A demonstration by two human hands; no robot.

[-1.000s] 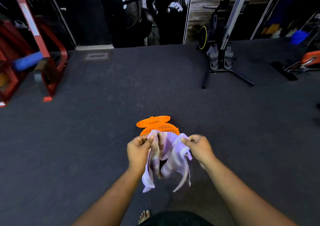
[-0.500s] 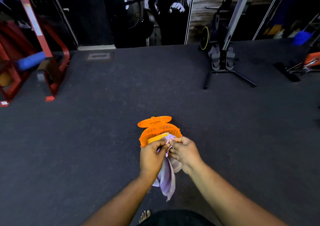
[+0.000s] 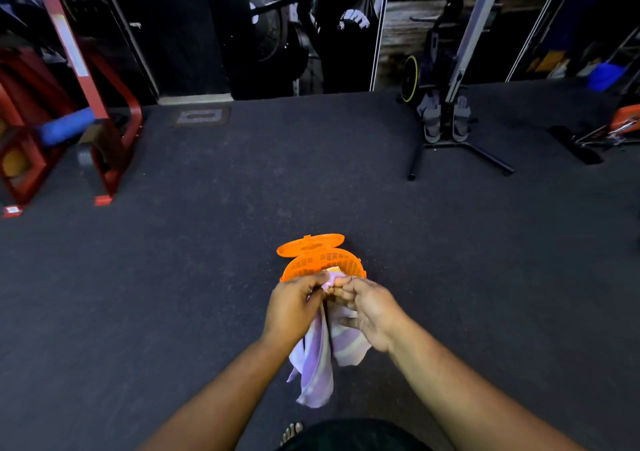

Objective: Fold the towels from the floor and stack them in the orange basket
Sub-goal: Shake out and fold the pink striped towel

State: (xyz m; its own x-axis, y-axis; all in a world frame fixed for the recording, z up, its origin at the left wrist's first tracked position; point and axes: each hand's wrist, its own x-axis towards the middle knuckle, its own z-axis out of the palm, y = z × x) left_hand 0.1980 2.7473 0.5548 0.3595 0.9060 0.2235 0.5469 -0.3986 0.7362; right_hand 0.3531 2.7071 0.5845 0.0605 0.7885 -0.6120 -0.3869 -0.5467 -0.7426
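A lilac and white striped towel [image 3: 317, 364] hangs doubled over in front of me. My left hand [image 3: 294, 308] pinches its top corners together. My right hand [image 3: 370, 307] is right beside it, fingertips touching the top edge while the other fingers curl against the cloth. Just beyond the hands stands the orange basket [image 3: 313, 263] on the dark floor, its lid [image 3: 310, 242] flipped open behind it. A yellow folded cloth [image 3: 334, 269] shows inside the basket.
Dark carpet floor [image 3: 173, 295] all around. A red metal gym frame [image 3: 104, 132] stands far left. A black stand with sandals [image 3: 446, 121] is far right, and orange equipment [image 3: 623, 121] sits at the right edge. My bare foot [image 3: 292, 431] shows at the bottom.
The hands came together, bringing the towel's two top corners into one and folding it in half. The towel now hangs narrower, and the right hand's grip has loosened.
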